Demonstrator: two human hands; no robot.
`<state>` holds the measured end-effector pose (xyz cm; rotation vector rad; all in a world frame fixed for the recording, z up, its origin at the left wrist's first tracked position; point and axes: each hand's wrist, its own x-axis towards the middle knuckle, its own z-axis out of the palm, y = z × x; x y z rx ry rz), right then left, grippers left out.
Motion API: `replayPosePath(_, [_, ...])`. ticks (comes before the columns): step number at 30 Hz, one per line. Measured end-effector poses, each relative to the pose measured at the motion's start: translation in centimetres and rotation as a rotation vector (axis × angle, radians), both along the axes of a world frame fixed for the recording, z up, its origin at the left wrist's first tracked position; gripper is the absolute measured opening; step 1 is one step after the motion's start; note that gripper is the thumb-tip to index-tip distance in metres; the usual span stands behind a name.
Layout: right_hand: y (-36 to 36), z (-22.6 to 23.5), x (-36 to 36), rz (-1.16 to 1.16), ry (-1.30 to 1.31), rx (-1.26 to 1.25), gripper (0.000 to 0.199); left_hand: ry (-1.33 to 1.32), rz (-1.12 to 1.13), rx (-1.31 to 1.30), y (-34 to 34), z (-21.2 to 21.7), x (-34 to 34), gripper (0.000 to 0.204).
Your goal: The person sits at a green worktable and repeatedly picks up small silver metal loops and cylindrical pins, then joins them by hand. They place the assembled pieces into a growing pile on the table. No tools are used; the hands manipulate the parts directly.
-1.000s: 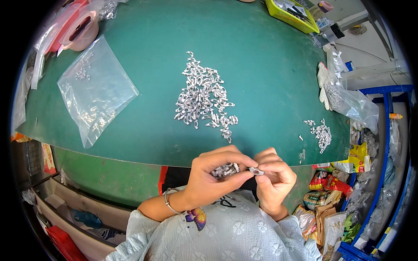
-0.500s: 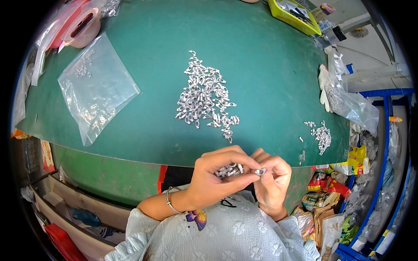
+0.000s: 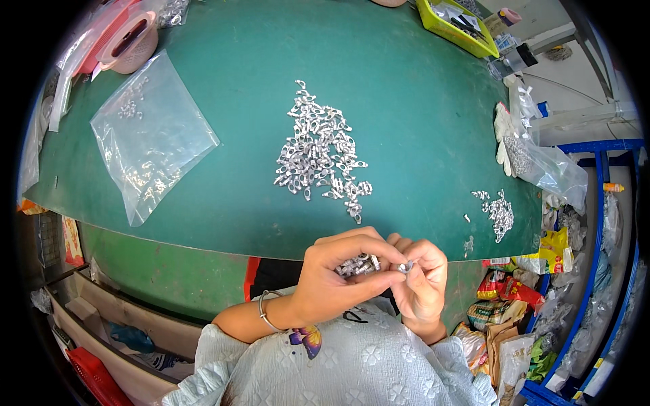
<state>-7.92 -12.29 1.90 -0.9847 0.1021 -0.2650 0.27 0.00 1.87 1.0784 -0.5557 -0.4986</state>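
Observation:
Just off the table's near edge my two hands meet. My left hand is closed around a handful of small silvery metal pieces. Between its thumb and forefinger it pinches one silvery metal piece with a hole. My right hand is closed too, thumb and finger pressed at that same piece; whether they hold another tiny part is hidden. Beyond my hands, a loose heap of similar metal pieces with oval holes lies on the green table.
On the right lies a smaller pile of tiny silvery parts, with a glove and a clear bag of parts beyond. A flat plastic bag holds small rings at left. Pink basket and yellow-green tray stand farther back.
My right hand has shifted slightly left and turned a little at the pinched piece, which is now tilted differently. My left hand stays almost in place.

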Motion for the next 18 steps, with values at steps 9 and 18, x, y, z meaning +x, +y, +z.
replayPosePath(9, [-0.11,0.43,0.20,-0.111,0.010,-0.214,0.010,0.051,0.018,0.026,-0.06,-0.47,-0.21,0.018])
replayPosePath(18, [-0.24,0.44,0.35,0.055,0.025,0.123,0.011,0.027,0.031,-0.014,-0.29,-0.14,-0.10,0.016])
